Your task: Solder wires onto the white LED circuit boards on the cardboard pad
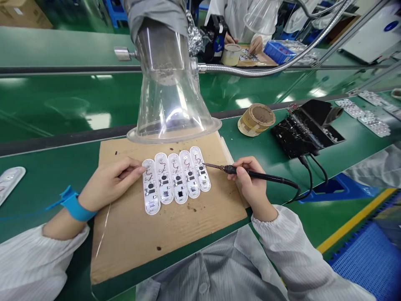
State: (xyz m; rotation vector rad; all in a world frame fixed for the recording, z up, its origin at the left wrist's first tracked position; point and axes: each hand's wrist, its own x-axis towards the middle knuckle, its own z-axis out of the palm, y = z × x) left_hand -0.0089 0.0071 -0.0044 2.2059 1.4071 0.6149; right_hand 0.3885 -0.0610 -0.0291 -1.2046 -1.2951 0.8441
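Note:
Several white oval circuit boards (178,177) lie side by side on a brown cardboard sheet (131,246). My right hand (250,179) grips a black soldering iron (247,172), whose tip points left and reaches the upper part of the rightmost board (203,177). At the upper end of the leftmost board (152,194) are the fingertips of my left hand (114,182), its thumb and fingers close together; whether something small is between them cannot be made out. A blue strap (78,205) circles my left wrist.
A clear fume hood (175,104) hangs just above the boards. Right of it stand a tape roll (257,119) and a black holder (303,129) with cables. Another board (11,179) lies far left. Across the table, a person's hands work near a blue bin (278,52).

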